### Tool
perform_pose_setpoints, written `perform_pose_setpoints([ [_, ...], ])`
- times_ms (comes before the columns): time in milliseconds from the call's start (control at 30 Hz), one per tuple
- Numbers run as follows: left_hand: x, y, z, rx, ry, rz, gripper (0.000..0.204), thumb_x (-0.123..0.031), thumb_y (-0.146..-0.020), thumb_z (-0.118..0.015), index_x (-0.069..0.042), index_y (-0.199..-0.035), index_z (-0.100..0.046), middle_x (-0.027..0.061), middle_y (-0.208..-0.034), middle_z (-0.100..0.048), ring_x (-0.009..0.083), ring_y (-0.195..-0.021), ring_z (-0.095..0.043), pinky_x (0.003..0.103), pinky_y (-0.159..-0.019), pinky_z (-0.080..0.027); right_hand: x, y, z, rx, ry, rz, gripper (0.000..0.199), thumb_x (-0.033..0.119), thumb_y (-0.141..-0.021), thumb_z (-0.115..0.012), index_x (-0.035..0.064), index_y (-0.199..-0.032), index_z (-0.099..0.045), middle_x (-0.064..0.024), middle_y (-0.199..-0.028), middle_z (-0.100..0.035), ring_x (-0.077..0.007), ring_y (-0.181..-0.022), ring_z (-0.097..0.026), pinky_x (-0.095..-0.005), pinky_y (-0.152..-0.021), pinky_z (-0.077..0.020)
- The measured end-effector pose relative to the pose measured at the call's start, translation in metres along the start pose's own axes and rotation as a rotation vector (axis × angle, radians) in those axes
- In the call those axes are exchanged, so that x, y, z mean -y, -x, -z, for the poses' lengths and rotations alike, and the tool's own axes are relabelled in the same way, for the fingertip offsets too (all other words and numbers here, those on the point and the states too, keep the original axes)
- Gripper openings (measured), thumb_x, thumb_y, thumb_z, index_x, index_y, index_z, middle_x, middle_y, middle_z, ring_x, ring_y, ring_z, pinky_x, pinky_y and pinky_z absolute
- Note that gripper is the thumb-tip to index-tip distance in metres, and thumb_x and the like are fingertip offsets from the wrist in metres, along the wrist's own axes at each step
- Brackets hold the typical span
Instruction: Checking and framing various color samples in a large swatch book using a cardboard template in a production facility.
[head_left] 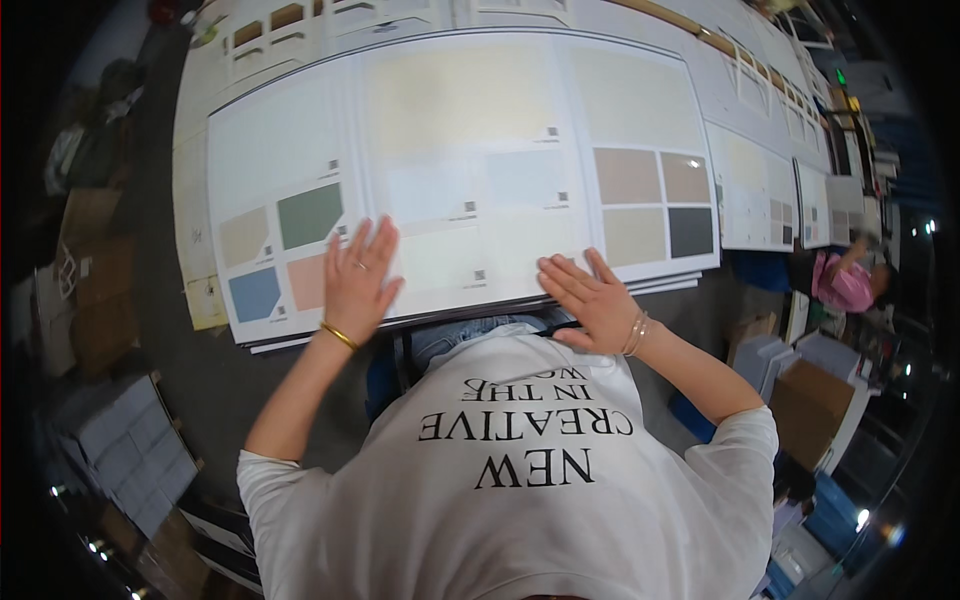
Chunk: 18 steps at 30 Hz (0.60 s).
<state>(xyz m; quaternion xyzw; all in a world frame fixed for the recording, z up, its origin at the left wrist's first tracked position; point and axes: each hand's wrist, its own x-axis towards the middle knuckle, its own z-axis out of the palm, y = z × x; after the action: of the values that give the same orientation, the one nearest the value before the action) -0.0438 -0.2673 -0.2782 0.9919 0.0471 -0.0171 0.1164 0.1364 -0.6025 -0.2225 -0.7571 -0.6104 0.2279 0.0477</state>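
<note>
A large fold-out colour sample board (430,270) lies spread on the table in front of me, with pale panels and small swatches in green, blue, pink, beige and dark grey. My left hand (358,278) rests flat near its lower left part, fingers stretched, partly over the pink swatch (305,284). At the lower right of the middle panel, my right hand (590,305) lies with its fingers extended on the board's near edge. Neither hand grips anything. Edges of further boards (660,286) show beneath this one at the near right.
White racks (345,18) stand along the table's far side. More sample boards (760,195) lie to the right, where a person in pink (846,280) works. Stacked white paper blocks (135,455) are at the lower left, an open cardboard box (812,405) at the right.
</note>
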Motion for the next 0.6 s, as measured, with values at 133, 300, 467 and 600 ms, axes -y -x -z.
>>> perform_pose_setpoints([
  [133,-0.017,0.024,-0.001,-0.055,0.122,-0.034,0.071,-0.036,-0.083,-0.068,-0.011,-0.145,-0.044,0.0036,-0.154,-0.039,0.0251,-0.143,-0.033,0.054,-0.117,-0.018,0.014,-0.096,0.006,-0.085,0.032,0.186,0.072,0.044,-0.094,-0.050,0.0039,-0.150,-0.031,-0.0096,-0.159,-0.029,-0.0221,-0.148,-0.025,-0.0498,-0.120,-0.0136],
  [300,-0.017,0.030,-0.005,-0.113,0.101,-0.026,0.082,-0.053,-0.074,-0.071,-0.011,-0.142,-0.048,0.0014,-0.152,-0.042,0.0236,-0.141,-0.036,0.053,-0.116,-0.021,-0.015,-0.237,0.017,-0.281,0.153,0.183,0.068,0.036,-0.093,-0.052,0.0080,-0.151,-0.030,-0.0105,-0.157,-0.032,-0.0252,-0.145,-0.031,-0.0502,-0.118,-0.0213],
  [467,-0.013,0.033,-0.006,-0.210,0.143,-0.102,0.074,-0.056,-0.076,-0.068,-0.012,-0.135,-0.055,0.0015,-0.148,-0.047,0.0233,-0.138,-0.041,0.054,-0.114,-0.024,-0.061,-0.341,0.055,-0.337,0.255,-0.096,0.064,0.043,-0.099,-0.036,0.0091,-0.153,-0.028,-0.0085,-0.159,-0.028,-0.0225,-0.148,-0.024,-0.0469,-0.119,-0.0191],
  [600,-0.013,0.033,-0.009,-0.277,0.178,-0.127,0.067,-0.054,-0.077,-0.069,-0.011,-0.128,-0.061,0.0021,-0.142,-0.054,0.0234,-0.134,-0.046,0.052,-0.113,-0.029,-0.068,-0.361,0.057,-0.314,0.294,-0.208,0.064,0.044,-0.100,-0.031,0.0096,-0.154,-0.025,-0.0075,-0.161,-0.024,-0.0225,-0.149,-0.020,-0.0458,-0.120,-0.0171],
])
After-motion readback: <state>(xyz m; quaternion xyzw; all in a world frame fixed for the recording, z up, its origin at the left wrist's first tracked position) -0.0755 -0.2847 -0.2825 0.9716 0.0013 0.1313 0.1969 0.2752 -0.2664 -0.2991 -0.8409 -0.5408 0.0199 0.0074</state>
